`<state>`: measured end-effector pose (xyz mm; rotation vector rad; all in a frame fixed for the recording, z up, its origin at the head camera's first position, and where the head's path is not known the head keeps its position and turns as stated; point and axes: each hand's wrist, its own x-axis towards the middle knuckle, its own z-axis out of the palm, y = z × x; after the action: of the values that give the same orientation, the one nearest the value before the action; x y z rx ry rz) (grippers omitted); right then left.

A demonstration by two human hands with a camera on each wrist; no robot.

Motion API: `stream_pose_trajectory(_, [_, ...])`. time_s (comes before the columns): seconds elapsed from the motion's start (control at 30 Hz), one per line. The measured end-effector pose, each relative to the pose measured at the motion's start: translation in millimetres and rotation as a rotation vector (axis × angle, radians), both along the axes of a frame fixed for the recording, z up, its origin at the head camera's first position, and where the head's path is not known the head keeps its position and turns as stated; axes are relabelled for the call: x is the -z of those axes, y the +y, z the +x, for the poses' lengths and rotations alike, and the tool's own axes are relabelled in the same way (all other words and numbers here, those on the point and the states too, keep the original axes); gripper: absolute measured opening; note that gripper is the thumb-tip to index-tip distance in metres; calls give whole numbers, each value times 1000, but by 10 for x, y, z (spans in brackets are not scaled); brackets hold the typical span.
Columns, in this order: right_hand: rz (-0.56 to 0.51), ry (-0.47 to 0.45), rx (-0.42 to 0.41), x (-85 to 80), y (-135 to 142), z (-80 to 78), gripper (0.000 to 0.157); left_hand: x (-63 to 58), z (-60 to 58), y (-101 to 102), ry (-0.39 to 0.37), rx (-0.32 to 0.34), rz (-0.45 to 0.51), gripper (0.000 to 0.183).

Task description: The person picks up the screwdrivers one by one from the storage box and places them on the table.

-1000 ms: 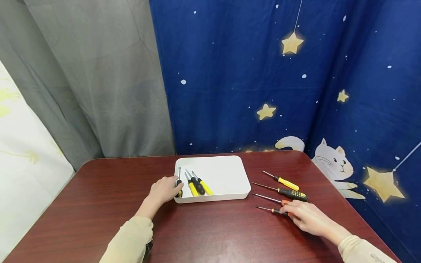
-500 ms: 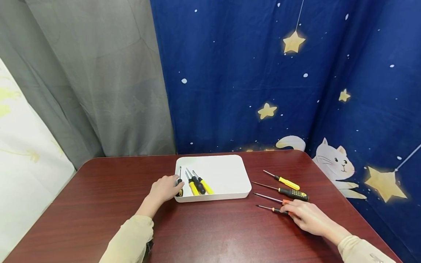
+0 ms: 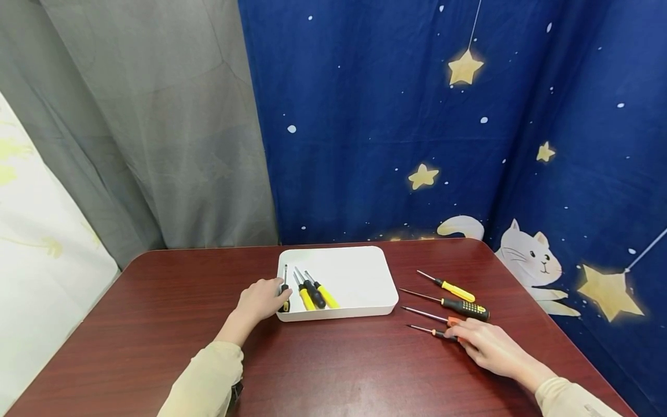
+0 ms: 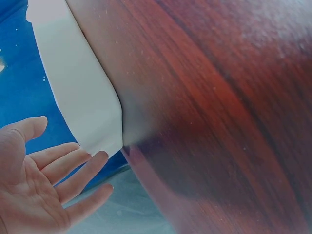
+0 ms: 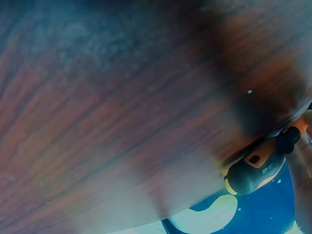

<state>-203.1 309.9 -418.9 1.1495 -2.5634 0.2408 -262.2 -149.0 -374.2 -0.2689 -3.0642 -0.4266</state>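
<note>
My left hand (image 3: 260, 299) rests at the left wall of a white tray (image 3: 359, 281), its thumb reaching over the rim. In the left wrist view, the fingers (image 4: 80, 170) are loosely spread at the tray's outer wall (image 4: 80, 78). A black-and-yellow screwdriver (image 3: 285, 292) lies by that thumb. My right hand (image 3: 487, 344) is on the table at the right, thumb and fingers pinching the handle of the nearest screwdriver (image 3: 439, 333), black with an orange collar. An orange-handled screwdriver (image 3: 424, 313) lies just behind it, partly covered by the fingers.
Inside the tray lie several more screwdrivers, among them a black-handled one (image 3: 314, 294) and a yellow-handled one (image 3: 327, 296). Behind my right hand, a black-handled screwdriver (image 3: 465, 308) and a yellow one (image 3: 457, 291) lie on the dark red table (image 3: 333, 370). Curtains (image 3: 365, 127) hang behind.
</note>
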Motion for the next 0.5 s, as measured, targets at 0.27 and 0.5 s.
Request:
stream_pose_trajectory(0.27, [-3,2,-1,49,25,-5,35,-4,2,0,-10,3,1,36])
stream_pose_trajectory(0.5, [4,-8,17,63,26,6,34,-3,2,2,-3,4,1,35])
